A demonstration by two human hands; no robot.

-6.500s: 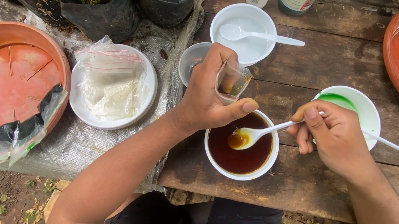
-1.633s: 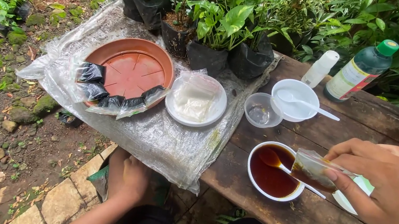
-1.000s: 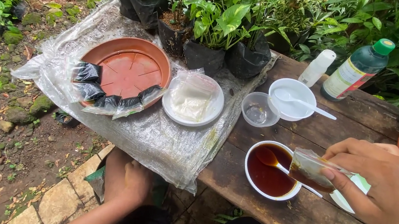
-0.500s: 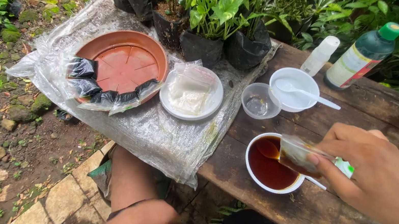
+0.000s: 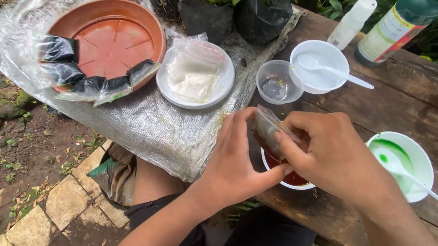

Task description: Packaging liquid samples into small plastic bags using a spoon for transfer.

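Clear small plastic bag (image 5: 270,128) sits pinched between my left hand (image 5: 236,162) and right hand (image 5: 333,155), fingers of both grasping it, just above the white bowl of brown liquid (image 5: 293,179) on the wooden surface (image 5: 401,107).

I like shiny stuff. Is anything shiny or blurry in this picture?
Head view: soft, even daylight, no hard shadows; pale glare on the plastic sheet and the clear cup. The hands, left hand and right hand, look sharp, and so does the small bag they hold; edges bend slightly.
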